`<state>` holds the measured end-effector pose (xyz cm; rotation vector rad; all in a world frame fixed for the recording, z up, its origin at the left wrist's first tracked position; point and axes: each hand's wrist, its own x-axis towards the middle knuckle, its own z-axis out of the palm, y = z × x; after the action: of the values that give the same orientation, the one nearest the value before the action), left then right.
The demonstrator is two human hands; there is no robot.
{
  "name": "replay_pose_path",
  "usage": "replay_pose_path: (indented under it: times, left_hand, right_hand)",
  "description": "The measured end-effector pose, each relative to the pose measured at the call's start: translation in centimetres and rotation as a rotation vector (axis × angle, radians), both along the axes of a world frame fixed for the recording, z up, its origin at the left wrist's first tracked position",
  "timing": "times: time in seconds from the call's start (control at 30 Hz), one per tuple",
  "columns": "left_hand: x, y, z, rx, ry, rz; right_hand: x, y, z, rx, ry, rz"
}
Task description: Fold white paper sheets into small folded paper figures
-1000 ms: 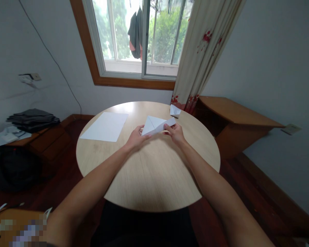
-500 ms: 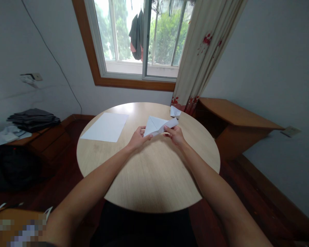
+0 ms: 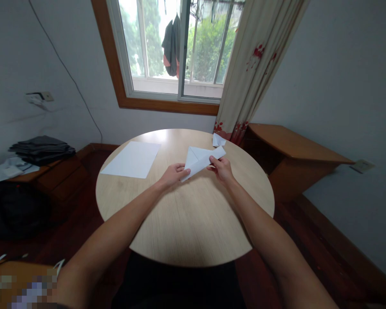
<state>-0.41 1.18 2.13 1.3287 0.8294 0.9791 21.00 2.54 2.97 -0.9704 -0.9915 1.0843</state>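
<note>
Left arm: reaches in over the near-left edge of the round table [image 3: 186,227], forearm slanting toward the middle.
Left hand [image 3: 173,175]: thumb on top and fingers behind, pinching the lower-left end of the folded paper [image 3: 197,165].
Right arm: reaches in over the near-right edge, wrist bent inward.
Right hand [image 3: 223,170]: thumb pressed on the strip along the paper's near side, fingers curled beneath, gripping it.
Folded paper: one, tilted between both hands, nearer the table's far edge than its near edge.
Flat sheet [image 3: 133,159]: one, by the far-left edge.
Small folded piece [image 3: 218,140]: one, white, at the far-right edge, near the curtain [image 3: 244,73].
</note>
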Motion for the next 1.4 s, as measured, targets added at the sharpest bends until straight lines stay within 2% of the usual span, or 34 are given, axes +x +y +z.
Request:
replay_pose_path:
  times: [0.13,0.4,0.6,0.83,1.0,1.13,1.4]
  left_hand:
    - [-0.2,-0.1,0.2,-0.013,0.016,0.032]
    - [-0.1,0.6,-0.2,0.063,-0.092,0.248]
    - [-0.3,0.5,0.2,0.194,-0.09,0.245]
    - [-0.4,0.4,0.6,0.378,0.029,0.333]
    - [-0.5,1.1,0.2,0.323,-0.067,0.337]
    - [-0.6,1.4,0.0,0.231,-0.153,0.353]
    - [-1.2,1.3,0.3,0.183,-0.136,0.418]
  right_hand:
    - [0.5,0.2,0.0,0.036,0.032,-0.038]
    - [0.4,0.5,-0.3,0.048,0.057,-0.047]
    - [0.2,0.3,-0.1,0.014,0.112,-0.045]
    - [-0.3,0.2,0.0,0.009,0.165,-0.022]
    - [-0.3,-0.1,0.2,0.013,0.152,0.037]
    - [0.3,0.0,0.4,0.027,0.137,0.003]
    - [1.1,0.3,0.0,0.066,0.006,-0.087]
